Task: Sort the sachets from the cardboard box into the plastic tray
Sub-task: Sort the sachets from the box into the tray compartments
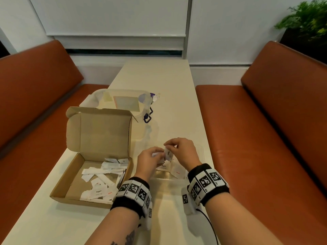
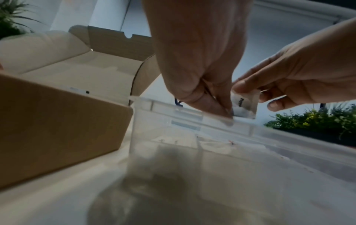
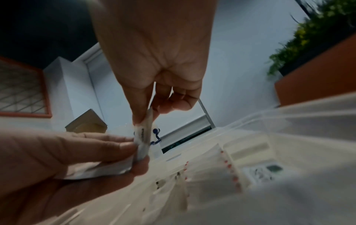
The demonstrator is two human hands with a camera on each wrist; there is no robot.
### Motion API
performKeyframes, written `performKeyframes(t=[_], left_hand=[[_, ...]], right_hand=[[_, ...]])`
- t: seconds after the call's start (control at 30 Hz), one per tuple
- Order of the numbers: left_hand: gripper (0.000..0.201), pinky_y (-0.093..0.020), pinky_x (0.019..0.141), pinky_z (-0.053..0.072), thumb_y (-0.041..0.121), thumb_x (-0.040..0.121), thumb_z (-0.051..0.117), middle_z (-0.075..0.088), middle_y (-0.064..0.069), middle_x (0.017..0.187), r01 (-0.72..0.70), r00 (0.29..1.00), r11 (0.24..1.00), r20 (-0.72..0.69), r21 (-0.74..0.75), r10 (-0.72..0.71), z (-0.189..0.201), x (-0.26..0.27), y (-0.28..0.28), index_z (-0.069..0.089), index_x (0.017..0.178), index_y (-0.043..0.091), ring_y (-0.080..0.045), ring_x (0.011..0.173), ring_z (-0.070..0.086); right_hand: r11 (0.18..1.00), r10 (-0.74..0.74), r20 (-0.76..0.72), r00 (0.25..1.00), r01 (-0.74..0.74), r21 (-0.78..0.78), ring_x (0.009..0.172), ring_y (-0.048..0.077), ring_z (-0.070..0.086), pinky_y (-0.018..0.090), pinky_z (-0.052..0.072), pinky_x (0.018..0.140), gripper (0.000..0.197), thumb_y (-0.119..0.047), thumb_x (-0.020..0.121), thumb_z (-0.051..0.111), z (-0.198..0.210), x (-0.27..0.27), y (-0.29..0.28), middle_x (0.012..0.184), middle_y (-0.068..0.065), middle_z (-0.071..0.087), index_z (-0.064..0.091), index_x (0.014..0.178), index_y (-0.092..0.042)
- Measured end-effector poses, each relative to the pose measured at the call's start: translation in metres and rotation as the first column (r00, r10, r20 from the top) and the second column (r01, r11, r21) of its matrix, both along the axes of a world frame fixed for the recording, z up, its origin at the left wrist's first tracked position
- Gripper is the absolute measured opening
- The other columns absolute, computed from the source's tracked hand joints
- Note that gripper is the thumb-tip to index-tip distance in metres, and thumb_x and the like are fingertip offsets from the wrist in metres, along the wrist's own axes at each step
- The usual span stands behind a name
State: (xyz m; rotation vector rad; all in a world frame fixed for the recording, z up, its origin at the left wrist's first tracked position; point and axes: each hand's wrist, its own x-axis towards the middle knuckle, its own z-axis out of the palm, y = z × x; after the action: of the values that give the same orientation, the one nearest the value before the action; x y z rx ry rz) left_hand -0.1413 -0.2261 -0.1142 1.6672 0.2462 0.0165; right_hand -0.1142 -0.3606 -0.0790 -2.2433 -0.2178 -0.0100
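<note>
The open cardboard box (image 1: 65,183) (image 2: 57,129) sits on the left of the table with several white sachets (image 1: 104,174) inside. To its right stands the clear plastic tray (image 1: 202,152) (image 2: 169,121) (image 3: 289,115), holding a few sachets (image 1: 177,171) (image 3: 258,172) in its compartments. Both hands hover over the tray. My left hand (image 1: 157,155) (image 2: 223,111) (image 3: 133,158) holds a small bunch of white sachets (image 3: 96,169). My right hand (image 1: 168,145) (image 2: 248,94) (image 3: 146,117) pinches the top of one pepper sachet (image 1: 168,154) (image 2: 245,106) (image 3: 143,137), which still touches the left fingers.
A clear plastic lid (image 1: 123,101) with a blue latch (image 1: 147,118) lies behind the cardboard box. Orange bench seats (image 1: 256,138) flank the narrow table (image 1: 159,76). A green plant (image 1: 307,16) stands at the far right.
</note>
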Motion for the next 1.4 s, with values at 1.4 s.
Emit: performKeyframes(t=[1.4], left_hand=[[0.035,-0.022,0.067,0.052,0.005,0.099,0.034,0.069,0.004,0.1,-0.135,0.99,0.963,-0.056,-0.232,0.126,-0.008,0.0,0.018,0.059,0.106,0.028,-0.008,0.086,0.065]], right_hand=[[0.879,0.07,-0.019,0.997,-0.071,-0.472,0.089,0.023,0.057,0.033,0.044,0.075,0.009,-0.015,0.089,0.053,-0.041,-0.009,0.029,0.091,0.005,0.064,0.06,0.093,-0.012]])
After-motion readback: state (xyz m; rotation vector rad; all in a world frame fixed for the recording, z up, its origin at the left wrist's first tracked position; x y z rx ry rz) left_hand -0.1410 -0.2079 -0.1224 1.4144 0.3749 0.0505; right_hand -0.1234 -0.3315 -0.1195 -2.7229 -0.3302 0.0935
